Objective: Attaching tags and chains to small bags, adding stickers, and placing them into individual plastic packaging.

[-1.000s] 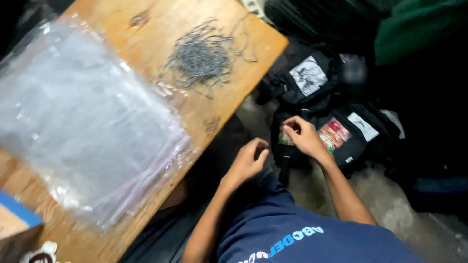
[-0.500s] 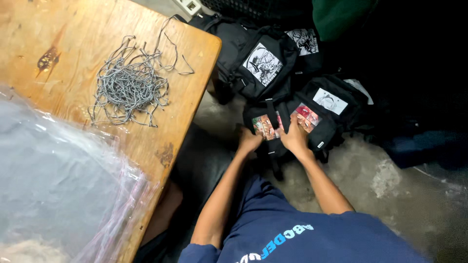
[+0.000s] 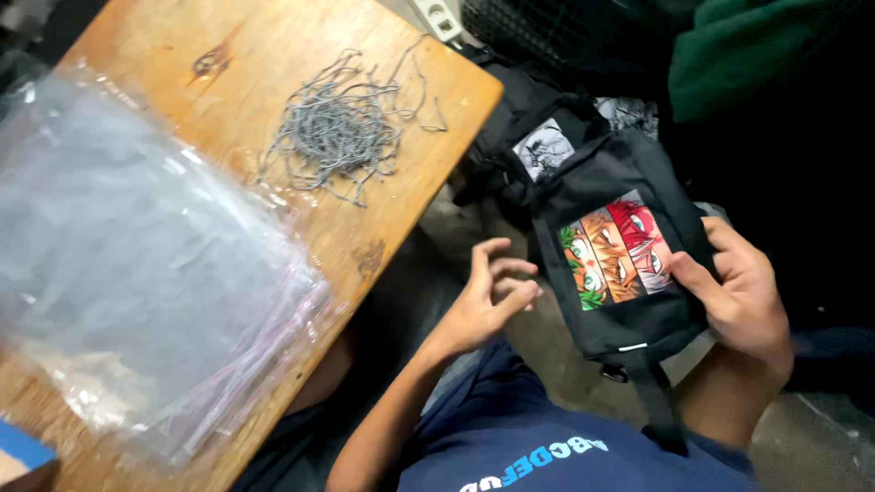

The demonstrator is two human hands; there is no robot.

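Observation:
My right hand (image 3: 743,296) grips the right edge of a small black bag (image 3: 620,264) with a colourful cartoon patch on its front, held up over my lap. My left hand (image 3: 488,296) hovers just left of the bag, fingers spread and slightly curled, holding nothing. A black strap hangs from the bag's lower edge. More black bags (image 3: 538,146) with printed patches lie on the floor beyond it.
A wooden table (image 3: 283,64) stands at my left. On it lie a tangle of grey strings (image 3: 337,128) and a stack of clear plastic sleeves (image 3: 137,264). A green cloth (image 3: 756,46) lies at the top right. A blue box corner (image 3: 23,456) shows bottom left.
My right hand has lifted one black bag off the floor pile toward me. My left hand has let go and opened. The view has swung back left over the table.

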